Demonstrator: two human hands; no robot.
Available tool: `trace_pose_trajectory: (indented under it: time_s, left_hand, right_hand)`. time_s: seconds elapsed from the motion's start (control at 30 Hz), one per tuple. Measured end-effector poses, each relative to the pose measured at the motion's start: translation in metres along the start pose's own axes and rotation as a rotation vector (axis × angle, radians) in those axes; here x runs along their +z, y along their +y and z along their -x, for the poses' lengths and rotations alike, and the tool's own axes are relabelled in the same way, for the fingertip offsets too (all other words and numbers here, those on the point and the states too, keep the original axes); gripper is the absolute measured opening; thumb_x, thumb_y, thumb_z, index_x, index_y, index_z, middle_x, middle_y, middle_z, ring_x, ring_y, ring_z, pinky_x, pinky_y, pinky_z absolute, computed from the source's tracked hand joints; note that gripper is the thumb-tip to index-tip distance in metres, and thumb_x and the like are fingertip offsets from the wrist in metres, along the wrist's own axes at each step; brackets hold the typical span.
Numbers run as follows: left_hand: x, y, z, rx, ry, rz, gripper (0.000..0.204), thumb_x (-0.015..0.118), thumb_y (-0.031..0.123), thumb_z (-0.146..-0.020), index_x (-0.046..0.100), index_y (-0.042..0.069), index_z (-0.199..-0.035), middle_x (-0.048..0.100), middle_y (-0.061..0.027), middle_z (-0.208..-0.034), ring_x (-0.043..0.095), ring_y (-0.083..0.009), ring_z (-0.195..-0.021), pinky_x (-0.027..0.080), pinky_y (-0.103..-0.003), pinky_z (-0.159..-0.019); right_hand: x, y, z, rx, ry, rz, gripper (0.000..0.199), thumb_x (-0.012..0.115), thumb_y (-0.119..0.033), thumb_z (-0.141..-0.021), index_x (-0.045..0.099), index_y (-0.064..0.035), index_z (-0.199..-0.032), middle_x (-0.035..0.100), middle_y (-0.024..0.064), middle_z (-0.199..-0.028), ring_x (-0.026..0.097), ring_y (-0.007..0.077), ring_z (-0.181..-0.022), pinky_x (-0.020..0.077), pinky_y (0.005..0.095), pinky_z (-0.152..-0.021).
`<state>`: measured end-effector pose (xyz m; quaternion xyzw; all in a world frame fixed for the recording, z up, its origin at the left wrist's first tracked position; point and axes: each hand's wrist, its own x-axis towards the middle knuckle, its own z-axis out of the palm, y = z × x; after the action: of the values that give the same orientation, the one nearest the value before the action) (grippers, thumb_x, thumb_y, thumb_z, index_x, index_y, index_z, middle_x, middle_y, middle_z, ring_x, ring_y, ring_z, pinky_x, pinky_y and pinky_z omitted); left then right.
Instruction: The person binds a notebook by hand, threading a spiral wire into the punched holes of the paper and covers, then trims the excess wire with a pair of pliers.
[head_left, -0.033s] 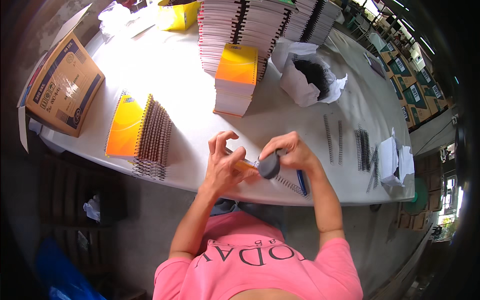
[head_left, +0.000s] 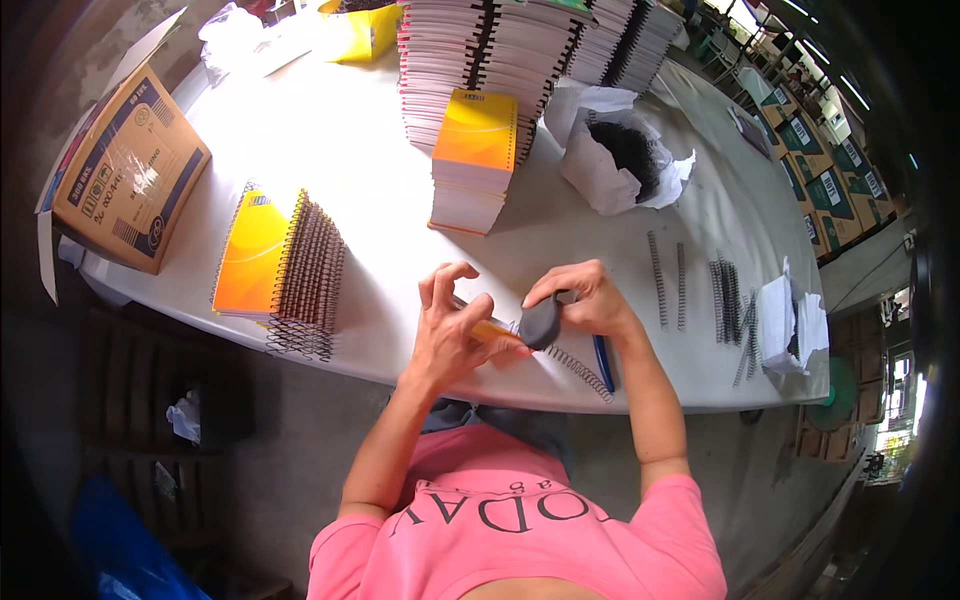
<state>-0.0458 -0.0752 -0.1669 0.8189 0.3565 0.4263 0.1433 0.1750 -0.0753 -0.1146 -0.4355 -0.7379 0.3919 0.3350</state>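
Note:
Between my hands, over the table's near edge, is a small orange-covered notebook (head_left: 487, 331). My left hand (head_left: 447, 325) is closed on it, thumb and fingers across the book. In my right hand (head_left: 590, 297) is a dark grey round tool (head_left: 540, 327), its disc against the notebook's right end. A dark spiral wire (head_left: 580, 372) trails from beneath the disc toward the table edge; where it meets the book is hidden. Beside the wire, below my right wrist, lies a blue tool handle (head_left: 603, 362).
Coil-bound orange notebooks (head_left: 262, 255) stand stacked left, near a cardboard box (head_left: 130, 170). Ahead is a pile of orange-covered pads (head_left: 472, 160), with tall stacks of bound books (head_left: 440, 60) behind. Loose coils (head_left: 725, 300), a paper-wrapped coil bundle (head_left: 625, 155) and a white packet (head_left: 780, 325) lie right.
The round tool has shifted slightly away from me with my right hand. The wire's loose end sits a little differently. My left hand keeps its hold on the notebook.

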Motion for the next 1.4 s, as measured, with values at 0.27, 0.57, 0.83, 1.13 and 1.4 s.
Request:
trace_pose_trajectory:
  time_s: [0.27,0.57,0.83,1.13,1.4]
  left_hand:
    - [0.003,-0.008,-0.003,0.002,-0.004,0.048,0.048,0.085,0.042,-0.052,0.059,0.009,-0.074,0.038,-0.0155,-0.125,0.034,-0.0358,-0.113,0.041,-0.045,-0.087]
    - [0.003,-0.014,-0.001,-0.128,0.012,0.191,0.061,0.086,0.049,-0.050,0.056,0.008,-0.084,0.030,-0.0165,-0.127,0.034,-0.0339,-0.114,0.044,-0.045,-0.084]
    - [0.012,-0.029,0.001,-0.235,0.044,0.442,0.086,0.093,0.041,-0.041,0.036,0.009,-0.097,0.035,-0.0128,-0.101,0.038,-0.0319,-0.105,0.044,-0.042,-0.075]
    - [0.018,-0.036,-0.002,-0.280,0.045,0.563,0.094,0.095,0.037,-0.041,0.029,0.007,-0.100,0.040,-0.0122,-0.103,0.044,-0.0221,-0.088,0.045,-0.034,-0.078]
    - [0.025,-0.039,0.003,-0.351,0.001,0.622,0.097,0.096,0.032,-0.039,0.023,0.009,-0.099,0.038,-0.0094,-0.097,0.044,-0.0213,-0.087,0.044,-0.033,-0.081]
  right_hand:
    - [0.009,-0.002,0.000,-0.120,0.057,-0.022,0.031,0.064,0.010,-0.058,0.072,-0.0048,-0.083,0.069,0.0087,-0.082,0.067,0.0187,-0.074,0.0513,0.0273,-0.070]
    - [0.028,-0.013,-0.001,-0.195,0.126,-0.130,0.025,0.062,0.012,-0.064,0.072,-0.0040,-0.081,0.069,0.0104,-0.082,0.067,0.0193,-0.073,0.0514,0.0274,-0.067]
    - [0.036,-0.002,-0.013,-0.070,0.209,0.079,0.021,0.065,0.010,-0.065,0.072,-0.0021,-0.081,0.069,0.0098,-0.079,0.066,0.0178,-0.072,0.0506,0.0282,-0.068]
    - [0.035,0.002,-0.030,-0.138,0.218,0.014,0.022,0.064,0.009,-0.065,0.071,-0.0028,-0.083,0.069,0.0104,-0.079,0.065,0.0188,-0.069,0.0500,0.0269,-0.064]
    - [0.040,-0.008,-0.028,-0.211,0.185,-0.408,0.020,0.065,0.010,-0.066,0.070,0.0001,-0.082,0.069,0.0110,-0.076,0.064,0.0179,-0.066,0.0489,0.0269,-0.061]
